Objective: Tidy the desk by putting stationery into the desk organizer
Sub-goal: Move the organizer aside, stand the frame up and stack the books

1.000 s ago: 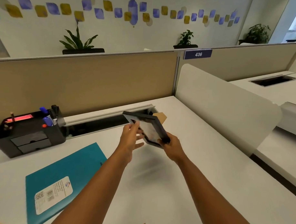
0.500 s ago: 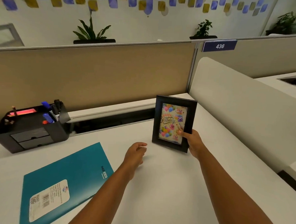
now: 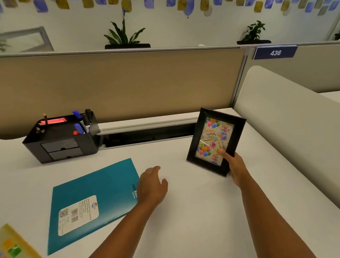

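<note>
At seven o'clock a teal notebook (image 3: 91, 201) lies flat on the desk (image 3: 191, 216). The left hand (image 3: 151, 186) hovers at its right edge, fingers loosely apart, empty. At two o'clock the right hand (image 3: 234, 165) clamps an upright picture frame (image 3: 215, 141). At ten o'clock stands the black organizer (image 3: 62, 138), markers (image 3: 79, 123) inside.

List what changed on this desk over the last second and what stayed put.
The picture frame went from tilted in both hands above the desk to standing upright on it, facing the camera. The left hand let go and dropped toward the teal notebook; the right hand still grips the frame's lower corner. The desk organizer with its pens and the notebook stayed put.
</note>
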`<state>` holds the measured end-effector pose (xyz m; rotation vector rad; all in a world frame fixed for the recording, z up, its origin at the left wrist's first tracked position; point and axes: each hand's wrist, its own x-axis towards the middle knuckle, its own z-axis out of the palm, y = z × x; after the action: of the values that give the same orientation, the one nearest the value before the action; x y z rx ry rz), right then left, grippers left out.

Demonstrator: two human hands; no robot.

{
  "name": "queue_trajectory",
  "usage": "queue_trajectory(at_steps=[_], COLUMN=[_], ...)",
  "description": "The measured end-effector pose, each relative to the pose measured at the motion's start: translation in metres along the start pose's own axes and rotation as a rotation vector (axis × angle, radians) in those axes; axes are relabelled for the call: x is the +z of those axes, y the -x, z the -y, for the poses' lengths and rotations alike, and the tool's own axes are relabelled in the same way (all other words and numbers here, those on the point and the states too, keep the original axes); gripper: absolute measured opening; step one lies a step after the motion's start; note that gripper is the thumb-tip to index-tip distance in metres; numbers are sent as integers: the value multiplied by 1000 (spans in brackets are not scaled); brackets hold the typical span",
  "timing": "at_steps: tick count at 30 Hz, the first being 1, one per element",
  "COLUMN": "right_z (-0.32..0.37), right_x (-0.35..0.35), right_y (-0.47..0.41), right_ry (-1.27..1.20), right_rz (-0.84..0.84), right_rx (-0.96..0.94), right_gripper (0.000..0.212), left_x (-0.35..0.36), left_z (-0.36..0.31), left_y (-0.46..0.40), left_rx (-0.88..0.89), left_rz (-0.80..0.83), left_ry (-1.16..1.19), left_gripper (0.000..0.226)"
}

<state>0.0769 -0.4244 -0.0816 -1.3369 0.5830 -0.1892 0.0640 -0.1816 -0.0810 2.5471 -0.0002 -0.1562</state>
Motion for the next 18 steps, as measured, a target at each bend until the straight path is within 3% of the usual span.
queue_trajectory(at_steps=[2, 4, 5, 7, 10, 14, 18], right_z=[-15, -34, -42, -53, -68, -81, -76], right_x=[1, 6, 11, 26, 48, 60, 73], right_y=[8, 21, 31, 55, 85, 120, 161], right_ry=[-25, -31, -16, 23, 164, 456, 865], right_rz=[-197, -583, -736, -835, -718, -421, 22], right_rx=[35, 62, 40, -35, -106, -174, -157], right_gripper=[43, 40, 35, 32, 37, 36, 30], left_x=[-5, -8, -8, -9, -13, -16, -35], left_z=[16, 34, 42, 56, 67, 74, 71], left_y=[5, 12, 16, 25, 35, 51, 68], left_rx=[-164, -286, -304, -269, -124, 31, 373], left_rz=[58, 142, 167, 186, 174, 226, -28], left_ry=[-293, -370, -374, -394, -502, -664, -693], left_gripper=[76, 101, 107, 106, 93, 75, 40])
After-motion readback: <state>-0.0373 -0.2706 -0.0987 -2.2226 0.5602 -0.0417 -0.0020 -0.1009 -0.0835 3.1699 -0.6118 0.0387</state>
